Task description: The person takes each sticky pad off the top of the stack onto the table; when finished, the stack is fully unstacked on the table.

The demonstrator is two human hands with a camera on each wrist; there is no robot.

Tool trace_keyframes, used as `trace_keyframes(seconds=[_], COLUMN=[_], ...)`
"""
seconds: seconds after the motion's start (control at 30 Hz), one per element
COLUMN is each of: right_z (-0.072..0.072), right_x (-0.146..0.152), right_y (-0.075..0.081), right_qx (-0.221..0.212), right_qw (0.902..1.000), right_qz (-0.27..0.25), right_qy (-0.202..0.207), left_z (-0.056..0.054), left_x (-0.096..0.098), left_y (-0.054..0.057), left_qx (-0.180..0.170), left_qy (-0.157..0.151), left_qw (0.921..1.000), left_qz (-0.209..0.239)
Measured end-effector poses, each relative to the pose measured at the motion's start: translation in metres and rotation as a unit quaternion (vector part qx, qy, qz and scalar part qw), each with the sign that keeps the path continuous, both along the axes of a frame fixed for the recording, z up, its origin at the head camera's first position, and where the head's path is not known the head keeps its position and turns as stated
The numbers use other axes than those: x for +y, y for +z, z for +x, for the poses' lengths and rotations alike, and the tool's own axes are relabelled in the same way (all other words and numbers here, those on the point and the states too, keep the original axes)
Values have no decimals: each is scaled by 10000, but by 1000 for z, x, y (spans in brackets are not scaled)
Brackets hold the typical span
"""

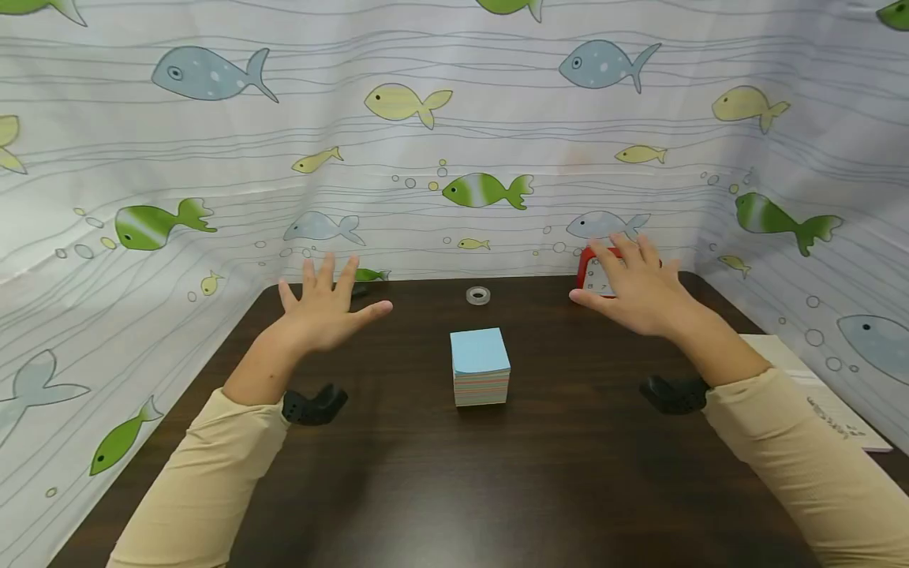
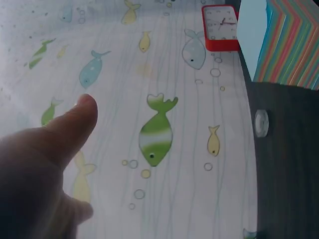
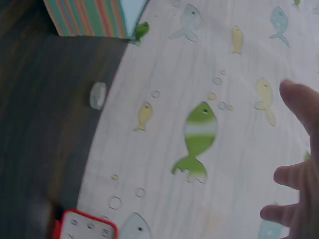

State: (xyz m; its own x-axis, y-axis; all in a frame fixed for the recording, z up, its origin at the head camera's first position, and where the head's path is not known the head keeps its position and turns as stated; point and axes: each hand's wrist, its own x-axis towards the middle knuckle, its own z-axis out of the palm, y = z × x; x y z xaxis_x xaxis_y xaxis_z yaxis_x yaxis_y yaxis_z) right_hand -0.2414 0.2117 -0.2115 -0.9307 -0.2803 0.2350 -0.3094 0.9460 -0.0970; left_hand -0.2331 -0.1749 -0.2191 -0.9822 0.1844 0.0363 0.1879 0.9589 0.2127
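Note:
Both hands are raised above the dark table with fingers spread, holding nothing. My left hand (image 1: 321, 312) is over the table's left side; in the left wrist view its thumb (image 2: 75, 124) points out in front of the fish-print curtain. On the right, my right hand (image 1: 642, 288) overlaps a red-framed clock (image 1: 596, 274) in the head view and hides part of it. Between the hands stands a thick stack of sticky notes (image 1: 480, 367), blue on top with multicoloured layers at its sides. Behind the stack lies a small roll of clear tape (image 1: 478, 296).
A fish-patterned curtain (image 1: 426, 229) encloses the back and both sides of the table (image 1: 454, 489). Papers with handwriting (image 1: 817, 394) lie at the right edge, partly behind the right sleeve. A small dark object (image 1: 359, 291) sits at the back left, near the left fingers.

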Motion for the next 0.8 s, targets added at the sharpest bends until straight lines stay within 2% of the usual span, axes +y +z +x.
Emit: trace_keyframes(seconds=[0.2,0.27,0.37,0.53,0.63,0.7,0.8], right_z=[-9,-11,-14,-19,-24,-27,-33], right_x=[-13,-19,-29,-48,-60,-68,-78], right_y=[-26,-35,-47,-64,-74,-80,-87], right_qx=[566,602,553,178,-208,-519,-1042], right_qw=[9953,9930,9893,9784,9704,9669,9610], right_qz=[-161,-252,-461,-1161,-1505,-1554,-1508], right_qy=[774,985,1269,1700,1878,1958,2073], left_z=[-7,-9,-10,-11,-14,-16,-21], left_x=[7,8,10,17,26,34,47], left_y=[-18,-27,-40,-63,-78,-88,-101], left_qx=[138,50,-180,-345,-496,-608,-783], left_qy=[-190,-323,-576,-1041,-1294,-1430,-1522], left_qw=[9971,9928,9809,9500,9305,9242,9227], left_qz=[724,1156,1849,2925,3391,3488,3454])
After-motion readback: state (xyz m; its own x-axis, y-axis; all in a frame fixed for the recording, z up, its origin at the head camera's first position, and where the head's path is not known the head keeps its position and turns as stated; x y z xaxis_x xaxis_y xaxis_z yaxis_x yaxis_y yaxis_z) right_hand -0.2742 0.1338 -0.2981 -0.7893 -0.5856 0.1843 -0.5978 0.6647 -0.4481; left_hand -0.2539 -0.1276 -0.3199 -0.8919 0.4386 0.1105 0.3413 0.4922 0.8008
